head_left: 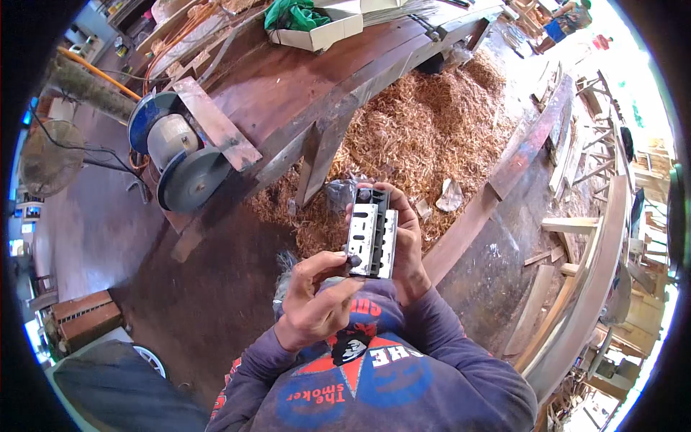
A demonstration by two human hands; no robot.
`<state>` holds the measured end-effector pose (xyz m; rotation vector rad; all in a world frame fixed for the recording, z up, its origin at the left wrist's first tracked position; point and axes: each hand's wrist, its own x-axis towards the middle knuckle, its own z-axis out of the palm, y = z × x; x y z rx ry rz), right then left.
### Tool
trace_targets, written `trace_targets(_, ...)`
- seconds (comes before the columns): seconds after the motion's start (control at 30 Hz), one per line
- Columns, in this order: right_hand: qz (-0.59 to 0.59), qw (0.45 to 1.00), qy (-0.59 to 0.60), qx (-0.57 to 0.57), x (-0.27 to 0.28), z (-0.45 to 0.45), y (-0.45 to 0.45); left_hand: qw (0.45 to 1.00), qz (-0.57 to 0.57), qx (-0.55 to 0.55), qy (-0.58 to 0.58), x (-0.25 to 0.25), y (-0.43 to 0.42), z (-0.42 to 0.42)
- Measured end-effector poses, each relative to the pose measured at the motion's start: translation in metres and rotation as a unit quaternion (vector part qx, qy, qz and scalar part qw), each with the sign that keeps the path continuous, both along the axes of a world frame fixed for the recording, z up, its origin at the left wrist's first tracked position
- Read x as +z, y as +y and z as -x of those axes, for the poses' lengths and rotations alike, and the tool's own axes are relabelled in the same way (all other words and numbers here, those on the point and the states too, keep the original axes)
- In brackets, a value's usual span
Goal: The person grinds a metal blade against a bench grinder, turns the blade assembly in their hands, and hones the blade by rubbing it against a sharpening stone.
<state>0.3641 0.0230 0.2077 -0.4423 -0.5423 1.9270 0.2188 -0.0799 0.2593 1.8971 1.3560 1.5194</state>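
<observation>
Right now I have both hands on one thing: a slotted block point(364, 241), silvery with black parts, held up at the middle of my view, just beyond the front of the wearer's shirt point(432, 381). The right hand point(409, 248) grips it from its three o'clock side, fingers curled around the far end. The left hand point(317, 297) comes in from seven o'clock, fingers bent, with thumb and forefinger at the block's lower corner beside a dark knob point(353, 261) (whether they pinch that knob or merely touch it, I cannot tell from this distance).

Out at ten o'clock I see a grinder point(173, 147) with two wheels, sitting by the edge of a wooden bench point(302, 90). Just short of twelve, a pale box point(325, 32) on that bench holds a green bag point(294, 16). From twelve to two, curly shavings point(432, 122) lie heaped on the floor, and a clear plastic bag point(342, 193) rests close behind the block. A fan point(50, 158) stands between nine and ten, and a brown box point(88, 318) sits at eight. Towards three and four I have long boards point(576, 288); far off, between one and two, another person point(568, 23) in blue shorts
</observation>
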Motion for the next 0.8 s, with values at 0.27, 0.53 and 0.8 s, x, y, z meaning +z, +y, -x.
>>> trace_targets(0.27, 0.03, 0.999, 0.019, 0.037, -0.007, -0.006, 0.002, 1.0, 0.02, 0.024, 0.002, 0.005, 0.0, -0.014)
trace_targets(0.53, 0.059, 0.996, 0.004, 0.06, -0.017, -0.009, 0.007, 0.998, 0.029, 0.053, 0.002, 0.004, 0.002, -0.022)
trace_targets(0.8, 0.077, 0.994, 0.006, 0.072, -0.021, -0.001, 0.006, 0.995, 0.031, 0.096, -0.013, -0.002, 0.0, -0.021)
